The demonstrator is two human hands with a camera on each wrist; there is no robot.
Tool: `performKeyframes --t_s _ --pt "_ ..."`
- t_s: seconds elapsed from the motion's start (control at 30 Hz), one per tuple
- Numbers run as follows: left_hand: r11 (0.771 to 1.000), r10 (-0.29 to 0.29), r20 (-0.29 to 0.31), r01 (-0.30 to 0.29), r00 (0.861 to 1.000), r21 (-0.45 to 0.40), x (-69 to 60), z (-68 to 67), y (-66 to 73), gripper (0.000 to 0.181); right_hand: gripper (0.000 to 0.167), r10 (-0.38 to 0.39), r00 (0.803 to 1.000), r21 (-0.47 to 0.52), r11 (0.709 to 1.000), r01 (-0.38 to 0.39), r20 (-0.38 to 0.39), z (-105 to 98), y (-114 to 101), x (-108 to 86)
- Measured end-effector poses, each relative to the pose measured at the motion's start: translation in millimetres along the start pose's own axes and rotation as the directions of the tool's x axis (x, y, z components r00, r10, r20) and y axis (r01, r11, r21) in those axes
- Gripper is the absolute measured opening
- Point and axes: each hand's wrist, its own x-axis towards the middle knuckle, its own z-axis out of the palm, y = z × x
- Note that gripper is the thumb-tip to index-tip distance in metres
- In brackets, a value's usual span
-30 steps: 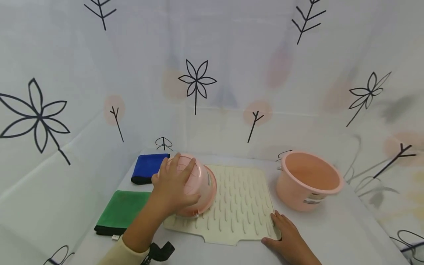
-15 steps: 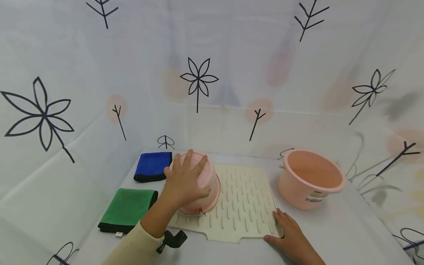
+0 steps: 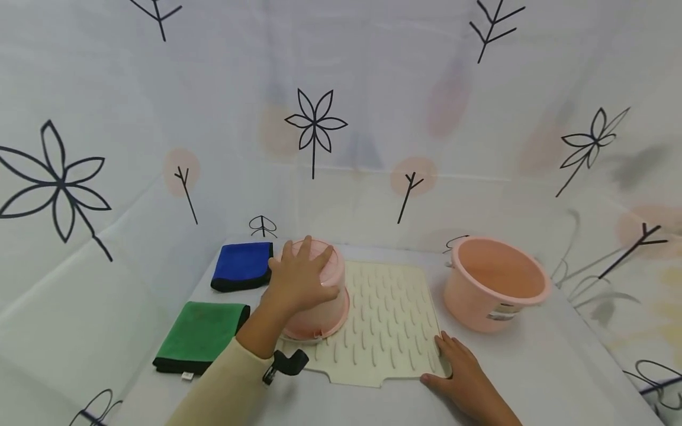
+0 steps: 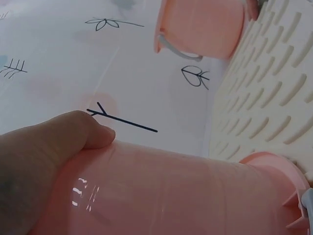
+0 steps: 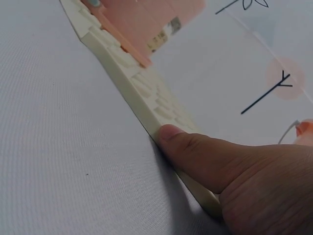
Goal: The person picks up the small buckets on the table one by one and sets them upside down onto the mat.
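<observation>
A pink bucket (image 3: 322, 307) stands upside down on the left part of a ridged cream board (image 3: 391, 319). My left hand (image 3: 298, 281) grips its upturned base from above, fingers spread over it; in the left wrist view the thumb of that hand (image 4: 44, 156) lies along the bucket's side (image 4: 171, 191). At the board's near right corner, my right hand (image 3: 466, 378) holds the edge, thumb on the front side and fingers on the right side. The right wrist view shows the thumb of this hand (image 5: 234, 171) against the board's rim (image 5: 132, 98).
A second pink bucket (image 3: 492, 290) stands upright at the right, beyond the board. Folded blue (image 3: 242, 263) and green (image 3: 202, 334) cloths lie at the left. Printed white fabric (image 3: 362, 207) hangs behind and at the sides.
With my left hand on it, the upside-down bucket has gone from leaning left to nearly upright, its base shifting right. My right hand has stayed on the board's corner.
</observation>
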Motion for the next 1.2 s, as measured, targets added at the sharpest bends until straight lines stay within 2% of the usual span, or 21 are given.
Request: performKeyframes --t_s 0.23,0.37,0.53,0.77,0.87,0.93,0.97,1.0,1.03,1.13,1.17,1.2 --pt "1.0 -0.012 0.037 0.012 0.999 -0.017 8.7 -3.1 2.8 0.087 0.118 -0.022 1.0 -0.01 1.0 0.022 -0.004 -3 1 0.9" --pt "0.999 -0.039 0.063 0.041 0.997 -0.036 14.7 -8.8 8.0 0.086 0.118 -0.034 0.999 -0.015 0.999 0.033 -0.018 -4 1 2.1" --pt "0.995 -0.091 0.103 0.094 0.991 -0.016 19.7 -11.9 16.0 0.09 0.119 -0.028 1.0 -0.003 1.0 0.028 -0.003 -4 0 3.7" --pt "0.988 -0.152 0.066 0.153 0.986 -0.017 18.6 -1.1 21.5 0.092 0.117 -0.039 0.999 -0.011 0.999 0.039 -0.005 -2 1 4.9" --pt "0.985 -0.151 0.052 0.155 0.987 -0.073 14.2 2.5 19.1 0.098 0.117 -0.019 1.0 0.0 1.0 0.019 0.023 0 2 4.0" --pt "0.971 -0.142 0.024 0.144 0.99 -0.192 11.4 -0.2 14.3 0.099 0.118 -0.003 0.999 -0.004 1.0 0.003 0.038 1 2 4.5" --pt "0.952 -0.132 -0.005 0.126 0.991 -0.281 10.6 -3.0 10.4 0.098 0.118 0.004 0.999 -0.007 1.0 -0.004 0.04 2 2 4.8" --pt "0.917 -0.126 -0.032 0.104 0.991 -0.385 9.6 -7.0 5.7 0.097 0.119 0.009 0.999 -0.008 1.0 -0.008 0.04 2 2 5.1" --pt "0.87 -0.128 -0.055 0.086 0.99 -0.485 8.3 -11.7 0.5 0.094 0.119 0.006 0.999 -0.01 1.0 -0.006 0.037 2 2 5.2" --pt "0.699 -0.152 -0.104 0.033 0.983 -0.714 2.4 -24.8 -19.0 0.082 0.118 -0.005 1.0 -0.013 1.0 0.006 0.023 1 2 5.1" --pt "0.655 -0.164 -0.106 0.027 0.981 -0.755 -0.6 -28.2 -25.5 0.08 0.117 -0.01 1.0 -0.01 1.0 0.01 0.017 0 2 4.7" --pt "0.623 -0.182 -0.096 0.039 0.979 -0.781 -4.1 -30.5 -31.8 0.079 0.117 -0.017 1.0 -0.01 1.0 0.017 0.013 -1 2 4.5"
